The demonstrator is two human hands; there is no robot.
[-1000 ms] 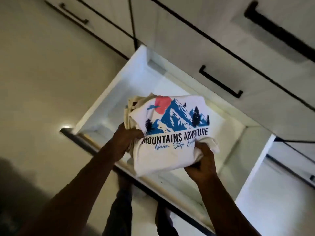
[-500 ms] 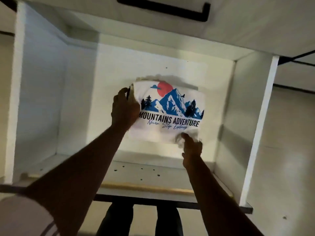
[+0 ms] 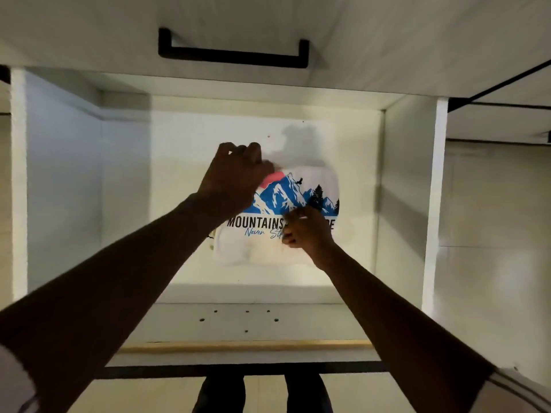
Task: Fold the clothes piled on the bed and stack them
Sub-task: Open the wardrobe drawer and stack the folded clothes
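Note:
A folded white T-shirt point(image 3: 298, 251) with a blue mountain print and "MOUNTAINS ADVENTURE" lettering lies flat on the floor of an open white drawer point(image 3: 179, 204). My left hand point(image 3: 235, 180) covers the shirt's far left corner, fingers curled round its edge, and hides the red sun of the print. My right hand point(image 3: 307, 231) sits on the middle of the lettering with curled fingers, and a sliver of white cloth shows between thumb and finger. Both hands are a little blurred.
Above the drawer is a closed drawer front with a black bar handle point(image 3: 232, 55). The drawer's near front panel point(image 3: 244, 323) and its black lower edge lie toward me, with my legs point(image 3: 262, 394) below. White cabinet fronts point(image 3: 492, 204) stand to the right.
The shirt went from held above the drawer down onto the drawer floor. My left hand slid to its far left corner, and my right hand moved from the near right corner onto the print.

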